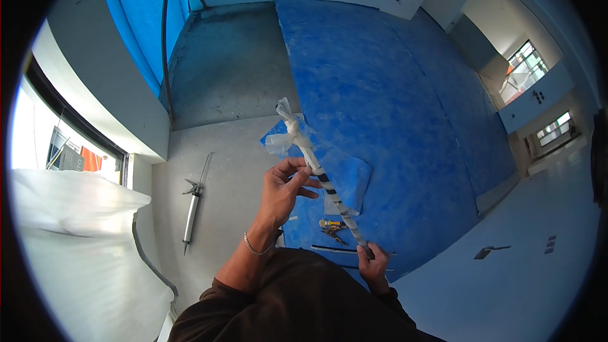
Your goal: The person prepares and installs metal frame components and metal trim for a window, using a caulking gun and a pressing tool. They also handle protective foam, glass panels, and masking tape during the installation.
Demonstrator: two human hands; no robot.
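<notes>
A long thin black-and-white rod, spirally wrapped in whitish plastic film, slants across the middle of the head view. Film is bunched and knotted at its upper end, with loose flaps hanging off. My right hand grips the lower end, fingers wrapped round it. Higher up, my left hand pinches the film at the rod's side between thumb and forefinger, the other fingers loosely bent. What exactly is inside the wrapping I cannot make out.
A caulking gun lies on the grey floor to the left. Yellow-handled tools and dark strips lie on the blue floor sheet near my body. White sheeting hangs below the window; a dark pole stands by the blue curtain.
</notes>
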